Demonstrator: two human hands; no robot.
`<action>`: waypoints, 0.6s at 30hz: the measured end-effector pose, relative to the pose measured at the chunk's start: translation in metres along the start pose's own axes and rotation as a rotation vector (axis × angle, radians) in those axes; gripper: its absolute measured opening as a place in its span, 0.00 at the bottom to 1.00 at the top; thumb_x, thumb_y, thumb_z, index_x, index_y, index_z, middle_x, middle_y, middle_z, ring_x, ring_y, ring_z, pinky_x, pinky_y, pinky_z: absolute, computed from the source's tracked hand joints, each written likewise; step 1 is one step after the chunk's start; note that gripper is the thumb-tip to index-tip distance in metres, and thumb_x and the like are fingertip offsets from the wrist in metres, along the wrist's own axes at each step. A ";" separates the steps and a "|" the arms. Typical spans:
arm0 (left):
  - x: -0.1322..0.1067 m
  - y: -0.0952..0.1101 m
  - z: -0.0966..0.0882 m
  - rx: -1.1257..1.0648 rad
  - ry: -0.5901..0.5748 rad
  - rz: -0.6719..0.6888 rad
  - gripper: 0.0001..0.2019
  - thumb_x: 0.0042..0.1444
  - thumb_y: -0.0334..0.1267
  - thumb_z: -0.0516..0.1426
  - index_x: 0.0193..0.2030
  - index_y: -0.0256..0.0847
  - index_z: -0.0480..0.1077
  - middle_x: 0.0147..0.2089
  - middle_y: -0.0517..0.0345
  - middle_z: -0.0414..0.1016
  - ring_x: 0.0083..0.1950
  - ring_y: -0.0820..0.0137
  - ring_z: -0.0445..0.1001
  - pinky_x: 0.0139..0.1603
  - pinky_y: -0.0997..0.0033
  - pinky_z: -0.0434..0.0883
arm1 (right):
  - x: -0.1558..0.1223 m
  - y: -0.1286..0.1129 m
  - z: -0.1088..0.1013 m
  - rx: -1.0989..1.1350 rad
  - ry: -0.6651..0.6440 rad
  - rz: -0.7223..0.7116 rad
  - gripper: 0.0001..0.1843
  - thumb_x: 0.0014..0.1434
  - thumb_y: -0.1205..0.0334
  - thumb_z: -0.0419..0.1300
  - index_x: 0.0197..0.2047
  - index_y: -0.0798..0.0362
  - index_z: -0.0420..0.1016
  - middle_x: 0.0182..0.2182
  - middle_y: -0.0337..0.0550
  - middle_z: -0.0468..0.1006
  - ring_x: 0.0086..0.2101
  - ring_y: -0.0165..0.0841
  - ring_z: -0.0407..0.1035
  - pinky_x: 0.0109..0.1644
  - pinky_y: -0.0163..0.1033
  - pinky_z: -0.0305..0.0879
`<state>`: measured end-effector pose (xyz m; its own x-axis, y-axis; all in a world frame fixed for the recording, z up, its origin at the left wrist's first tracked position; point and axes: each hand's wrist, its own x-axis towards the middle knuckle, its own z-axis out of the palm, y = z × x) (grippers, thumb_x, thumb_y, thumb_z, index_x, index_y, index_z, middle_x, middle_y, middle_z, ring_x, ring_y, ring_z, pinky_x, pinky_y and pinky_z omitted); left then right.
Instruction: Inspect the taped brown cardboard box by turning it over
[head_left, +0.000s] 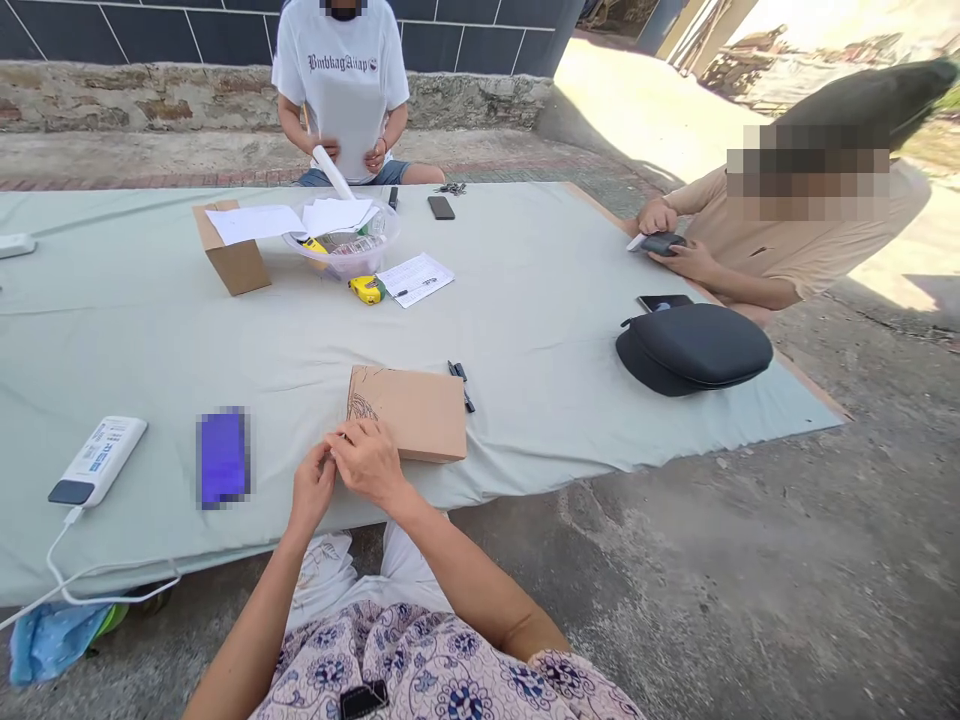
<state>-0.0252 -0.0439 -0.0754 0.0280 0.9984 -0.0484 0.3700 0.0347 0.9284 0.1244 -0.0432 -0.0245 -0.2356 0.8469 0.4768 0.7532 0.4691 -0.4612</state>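
We are holding both hands together at the near left corner of the flat, light brown rectangular board (420,412). The board is lying on the pale green cloth (525,300) that covers the low table, close to its near edge. Our left hand (312,488) and our right hand (369,462) are touching. The fingers of each are curled in and the fingertips are pressing together. Whether something small is nipped between them we cannot tell, since the right hand is covering the spot.

A thin dark line drawing (362,405) is showing on the board just beyond our knuckles. Fine fingertip work like this is, we judge, going best with our wrists propped on the cloth's edge, so that the board is not being nudged and the drawing is not being smudged or hidden. Two black pens (462,385) are lying just beside the board's far right corner, within easy reach. The white power bank (97,460) and its white cable (75,585) are lying well to the left, so they are posing little risk of snagging our arm.
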 end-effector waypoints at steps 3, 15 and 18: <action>-0.007 -0.004 -0.004 -0.025 -0.034 -0.005 0.18 0.58 0.48 0.57 0.49 0.40 0.76 0.47 0.45 0.83 0.50 0.55 0.81 0.56 0.49 0.76 | -0.001 0.002 0.002 0.032 0.032 -0.014 0.14 0.63 0.64 0.56 0.50 0.45 0.78 0.45 0.44 0.84 0.43 0.43 0.75 0.48 0.49 0.71; -0.005 0.033 -0.008 -0.179 0.039 -0.059 0.24 0.61 0.53 0.54 0.58 0.39 0.70 0.58 0.42 0.78 0.62 0.59 0.76 0.65 0.52 0.71 | -0.055 0.052 -0.084 0.069 0.514 0.290 0.14 0.67 0.61 0.54 0.52 0.49 0.76 0.46 0.50 0.82 0.49 0.41 0.75 0.55 0.51 0.73; -0.003 0.042 -0.007 -0.166 0.016 -0.049 0.26 0.62 0.55 0.53 0.59 0.39 0.69 0.60 0.42 0.77 0.64 0.57 0.74 0.65 0.52 0.71 | -0.079 0.081 -0.097 0.188 0.577 0.713 0.23 0.64 0.48 0.56 0.57 0.51 0.73 0.50 0.55 0.80 0.50 0.43 0.74 0.53 0.51 0.74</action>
<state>-0.0162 -0.0455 -0.0340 -0.0011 0.9959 -0.0904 0.2118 0.0886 0.9733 0.2639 -0.0965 -0.0266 0.6231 0.7185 0.3090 0.4790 -0.0382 -0.8770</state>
